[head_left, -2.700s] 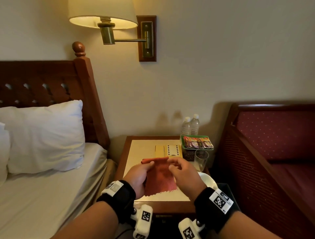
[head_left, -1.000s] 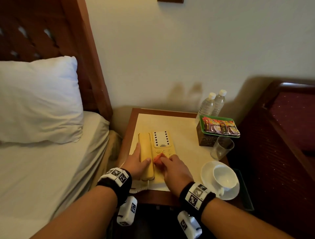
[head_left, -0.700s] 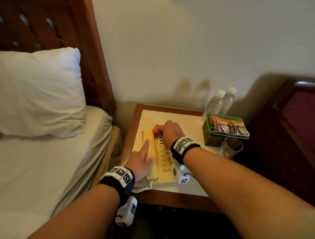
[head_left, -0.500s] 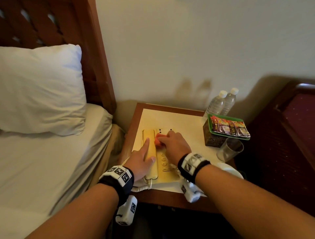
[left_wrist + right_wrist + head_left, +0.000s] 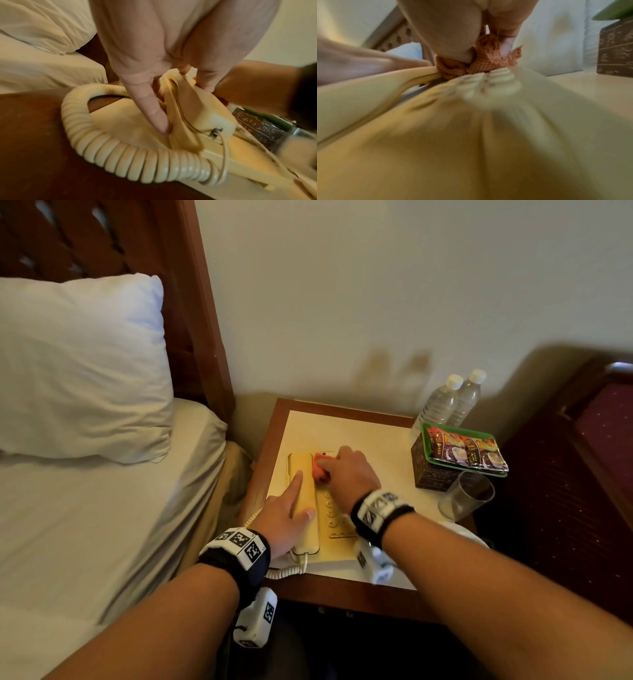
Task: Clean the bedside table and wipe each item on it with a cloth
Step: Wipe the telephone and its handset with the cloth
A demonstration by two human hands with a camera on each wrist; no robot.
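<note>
A yellow telephone [image 5: 337,530] lies on the bedside table [image 5: 359,426], its handset [image 5: 308,537] in the cradle on the left. My left hand [image 5: 291,508] holds the handset down, index finger along its top and thumb against its right side; the left wrist view shows fingers on both sides of the handset [image 5: 197,108]. My right hand [image 5: 342,474] grips a bunched orange cloth [image 5: 319,468] and presses it on the far end of the keypad, beside the handset's top. In the right wrist view the cloth [image 5: 481,65] sits under my fingertips on the blurred telephone [image 5: 471,135].
Two water bottles [image 5: 448,402] stand at the table's back right. In front of them are a dark box with a green tray of sachets [image 5: 462,446], a glass [image 5: 467,501] and a white saucer [image 5: 462,534]. The coiled cord [image 5: 284,571] loops at the front edge. The bed [image 5: 85,525] lies left, a red chair [image 5: 582,474] right.
My right hand has rubbed the cloth along the telephone, from the near end of the keypad to the far end, slightly back, and far again. The left hand stayed on the handset.
</note>
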